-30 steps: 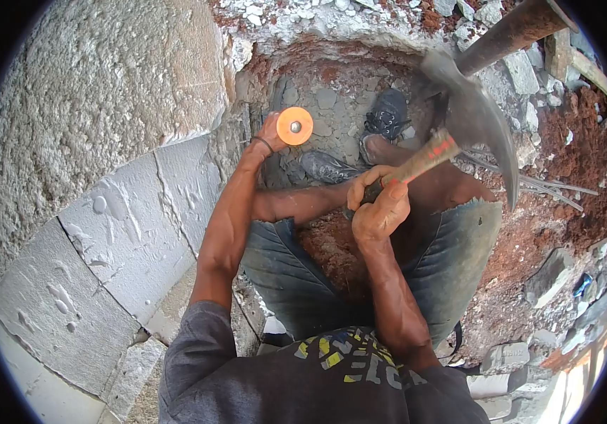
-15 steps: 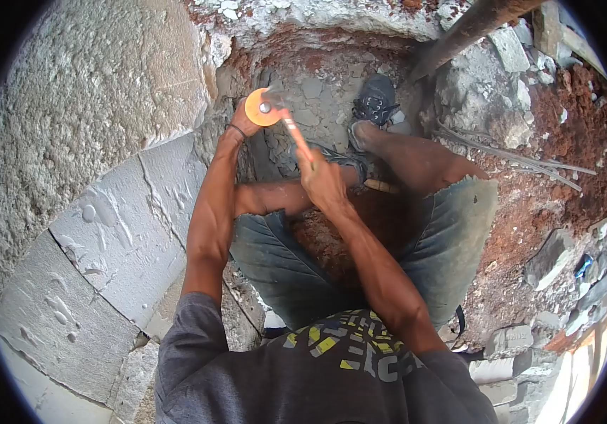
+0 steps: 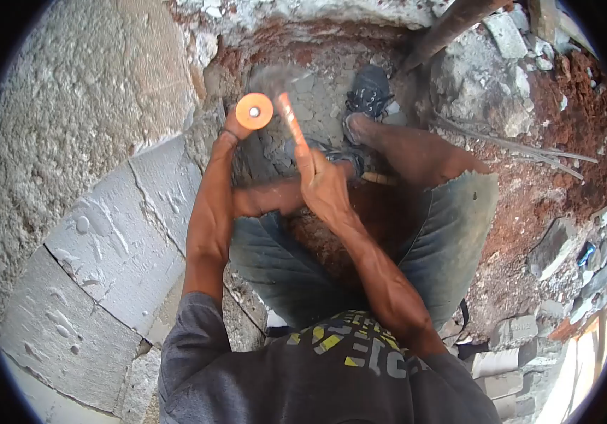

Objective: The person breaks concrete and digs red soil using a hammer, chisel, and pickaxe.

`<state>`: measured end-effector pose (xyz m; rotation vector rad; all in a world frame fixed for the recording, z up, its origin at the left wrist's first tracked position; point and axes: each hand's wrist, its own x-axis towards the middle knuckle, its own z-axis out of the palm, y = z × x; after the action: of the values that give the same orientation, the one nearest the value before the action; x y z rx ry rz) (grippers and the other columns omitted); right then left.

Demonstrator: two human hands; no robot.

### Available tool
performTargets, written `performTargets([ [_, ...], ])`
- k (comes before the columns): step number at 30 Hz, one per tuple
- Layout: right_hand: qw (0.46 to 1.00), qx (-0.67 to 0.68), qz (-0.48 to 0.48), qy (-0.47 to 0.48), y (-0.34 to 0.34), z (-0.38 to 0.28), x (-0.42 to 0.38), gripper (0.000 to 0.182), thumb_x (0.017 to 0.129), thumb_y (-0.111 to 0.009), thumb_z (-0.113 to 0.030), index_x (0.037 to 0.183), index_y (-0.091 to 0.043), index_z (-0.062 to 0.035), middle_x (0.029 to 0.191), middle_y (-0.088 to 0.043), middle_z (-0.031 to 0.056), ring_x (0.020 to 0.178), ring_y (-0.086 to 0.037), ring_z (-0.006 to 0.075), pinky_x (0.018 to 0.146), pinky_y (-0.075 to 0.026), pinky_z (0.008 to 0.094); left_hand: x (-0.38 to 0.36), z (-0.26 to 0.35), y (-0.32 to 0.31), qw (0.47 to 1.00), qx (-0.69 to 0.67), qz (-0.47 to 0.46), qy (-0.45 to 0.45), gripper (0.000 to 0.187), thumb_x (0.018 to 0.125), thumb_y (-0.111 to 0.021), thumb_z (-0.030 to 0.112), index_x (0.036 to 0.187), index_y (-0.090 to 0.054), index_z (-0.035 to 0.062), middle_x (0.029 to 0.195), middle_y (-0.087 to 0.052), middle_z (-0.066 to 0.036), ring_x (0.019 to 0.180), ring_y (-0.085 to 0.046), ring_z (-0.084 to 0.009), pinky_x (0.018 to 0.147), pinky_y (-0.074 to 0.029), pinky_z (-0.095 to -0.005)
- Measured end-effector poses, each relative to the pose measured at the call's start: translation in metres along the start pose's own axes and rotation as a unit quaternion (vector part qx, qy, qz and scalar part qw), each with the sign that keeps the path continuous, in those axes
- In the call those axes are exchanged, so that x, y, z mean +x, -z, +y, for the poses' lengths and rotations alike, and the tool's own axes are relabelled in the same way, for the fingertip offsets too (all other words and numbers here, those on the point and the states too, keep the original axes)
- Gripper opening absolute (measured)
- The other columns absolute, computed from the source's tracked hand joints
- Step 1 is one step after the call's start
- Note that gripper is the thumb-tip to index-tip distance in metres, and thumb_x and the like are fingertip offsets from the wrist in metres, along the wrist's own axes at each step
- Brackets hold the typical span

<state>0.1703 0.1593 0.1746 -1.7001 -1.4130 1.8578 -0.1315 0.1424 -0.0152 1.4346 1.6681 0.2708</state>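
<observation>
My left hand (image 3: 232, 126) is wrapped round a chisel, mostly hidden beneath its round orange hand guard (image 3: 264, 104). The chisel's metal striking end (image 3: 254, 112) shows at the guard's centre. In my right hand (image 3: 326, 185) is a hammer with an orange handle (image 3: 291, 121). Its head (image 3: 282, 75) is smeared by motion and stands apart from the chisel, beyond and to the right of the guard. The chisel's tip, and what it touches, cannot be seen.
A large rough stone block (image 3: 98, 78) stands at the left, above grey blocks (image 3: 120, 233). Broken rubble (image 3: 310, 106) covers the ground by my shoe (image 3: 370, 92). A pole (image 3: 452, 32) leans at upper right, near thin rods (image 3: 522, 148) on reddish soil.
The hammer head has moved from over the chisel's striking end to a place apart from it, farther up in view. The orange guard has shifted slightly left.
</observation>
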Motion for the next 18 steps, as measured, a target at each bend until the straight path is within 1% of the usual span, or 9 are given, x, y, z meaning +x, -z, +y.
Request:
performTargets([
  [1, 0.997, 0.05, 0.024, 0.045, 0.011, -0.02, -0.006, 0.044, 0.095, -0.046, -0.041, 0.086, -0.054, 0.0007, 0.064, -0.055, 0.0258, 0.063, -0.059, 0.0445, 0.056, -0.043, 0.0477, -0.009, 0.017, 0.001, 0.999, 0.039, -0.005, 0.021, 0.039, 0.076, -0.071, 0.027, 0.108, -0.062, 0.0068, 0.105, -0.065, -0.012, 0.098, -0.062, -0.0241, 0.084, -0.049, -0.0347],
  [2, 0.982, 0.147, 0.052, 0.109, 0.015, -0.022, -0.007, 0.039, 0.096, -0.045, -0.036, 0.082, -0.052, -0.0003, 0.055, -0.049, 0.0165, 0.05, -0.055, 0.0286, 0.049, -0.041, 0.0399, -0.001, 0.035, -0.003, 0.996, 0.08, -0.007, 0.032, 0.034, 0.073, -0.072, 0.029, 0.099, -0.066, 0.0069, 0.095, -0.067, -0.016, 0.089, -0.065, -0.0316, 0.075, -0.052, -0.0379],
  [3, 0.953, 0.191, 0.108, 0.209, 0.022, -0.031, -0.001, 0.05, 0.098, -0.037, -0.044, 0.075, -0.05, -0.0026, 0.056, -0.049, 0.0009, 0.045, -0.043, 0.0073, 0.041, -0.031, 0.0234, 0.003, 0.056, -0.009, 0.996, 0.088, -0.014, -0.029, 0.032, 0.072, -0.071, 0.031, 0.091, -0.066, 0.0059, 0.088, -0.066, -0.019, 0.082, -0.063, -0.0366, 0.068, -0.052, -0.0405],
  [4, 0.931, 0.25, 0.116, 0.237, 0.032, -0.033, 0.005, 0.053, 0.096, -0.036, -0.051, 0.08, -0.047, -0.0018, 0.057, -0.047, 0.0053, 0.044, -0.042, 0.0093, 0.04, -0.032, 0.0245, 0.007, 0.069, -0.019, 0.992, 0.094, -0.075, -0.024, 0.032, 0.071, -0.072, 0.029, 0.091, -0.065, 0.005, 0.091, -0.066, -0.018, 0.085, -0.063, -0.0359, 0.071, -0.052, -0.0399],
  [7, 0.9, 0.373, 0.143, 0.174, 0.053, -0.047, 0.011, 0.06, 0.092, -0.033, -0.062, 0.081, -0.042, -0.0033, 0.056, -0.041, 0.0067, 0.04, -0.035, 0.0128, 0.037, -0.03, 0.0273, 0.006, 0.142, -0.041, 0.98, 0.069, -0.041, -0.182, 0.026, 0.065, -0.073, 0.019, 0.084, -0.063, 0.0041, 0.088, -0.064, -0.019, 0.084, -0.061, -0.0369, 0.074, -0.051, -0.0408],
  [9, 0.894, 0.406, 0.15, 0.12, 0.055, -0.044, 0.006, 0.06, 0.092, -0.033, -0.062, 0.081, -0.042, -0.0036, 0.055, -0.041, 0.0065, 0.04, -0.034, 0.0129, 0.037, -0.03, 0.0281, 0.003, 0.165, -0.056, 0.986, 0.058, -0.043, -0.148, 0.025, 0.066, -0.072, 0.018, 0.084, -0.063, 0.0032, 0.087, -0.064, -0.018, 0.084, -0.061, -0.0368, 0.073, -0.051, -0.041],
  [11, 0.891, 0.422, 0.155, 0.058, 0.052, -0.035, 0.004, 0.051, 0.098, -0.032, -0.048, 0.079, -0.043, -0.0017, 0.05, -0.039, 0.0032, 0.038, -0.037, 0.0086, 0.035, -0.032, 0.0236, 0.0, 0.181, -0.055, 0.99, 0.064, -0.037, -0.12, 0.023, 0.068, -0.071, 0.015, 0.083, -0.062, 0.0017, 0.085, -0.064, -0.018, 0.083, -0.061, -0.0368, 0.072, -0.051, -0.0417],
  [15, 0.9, 0.412, 0.127, 0.063, 0.043, -0.027, -0.005, 0.048, 0.099, -0.033, -0.045, 0.078, -0.044, -0.0025, 0.05, -0.04, 0.0023, 0.038, -0.038, 0.0077, 0.035, -0.031, 0.0222, -0.005, 0.164, -0.047, 0.983, 0.083, -0.002, -0.161, 0.022, 0.069, -0.07, 0.016, 0.084, -0.063, 0.0018, 0.086, -0.064, -0.019, 0.083, -0.061, -0.0369, 0.072, -0.051, -0.0419],
  [18, 0.921, 0.368, 0.106, 0.077, 0.047, -0.029, -0.004, 0.049, 0.099, -0.034, -0.044, 0.075, -0.044, -0.0029, 0.05, -0.041, 0.0018, 0.039, -0.038, 0.007, 0.036, -0.031, 0.0219, -0.006, 0.141, -0.036, 0.989, 0.11, -0.009, -0.094, 0.024, 0.069, -0.071, 0.018, 0.086, -0.064, 0.0021, 0.087, -0.064, -0.019, 0.084, -0.061, -0.0369, 0.073, -0.051, -0.0424],
])
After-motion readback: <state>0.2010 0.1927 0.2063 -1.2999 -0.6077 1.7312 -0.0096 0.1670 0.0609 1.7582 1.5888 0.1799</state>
